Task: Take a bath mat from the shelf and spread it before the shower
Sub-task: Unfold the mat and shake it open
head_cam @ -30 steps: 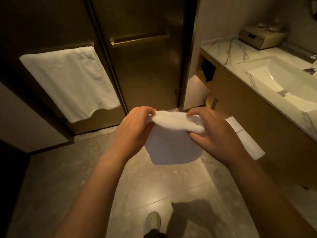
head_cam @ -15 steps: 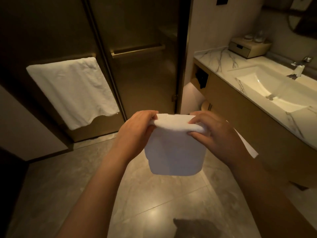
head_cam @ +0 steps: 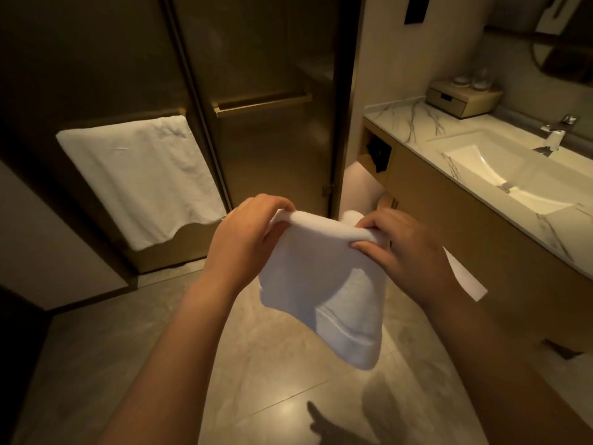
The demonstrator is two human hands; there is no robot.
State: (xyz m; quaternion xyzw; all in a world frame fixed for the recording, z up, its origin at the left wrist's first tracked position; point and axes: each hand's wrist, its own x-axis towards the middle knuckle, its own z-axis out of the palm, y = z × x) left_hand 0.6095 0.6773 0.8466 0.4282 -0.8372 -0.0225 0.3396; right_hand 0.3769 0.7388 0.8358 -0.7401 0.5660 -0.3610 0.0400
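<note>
My left hand [head_cam: 248,234] pinches one end of the bath mat's [head_cam: 321,284] top edge, fingers curled shut over the thick fold, and my right hand [head_cam: 404,252] pinches the other end, thumb under and fingertips [head_cam: 361,245] pressed on top. Between them the mat hangs in the air, partly folded (a stitched border shows on the low corner), well above the floor [head_cam: 160,364]. So the fetching is done and I judge I am at the unfolding step, standing before the glass shower door [head_cam: 272,149]. A white towel [head_cam: 141,178] hangs on the panel to the left; the vanity [head_cam: 449,200] is off to my right. Next I would draw my hands apart to let the folds fall open, then lower the mat flat on the tiles just before the door.
</note>
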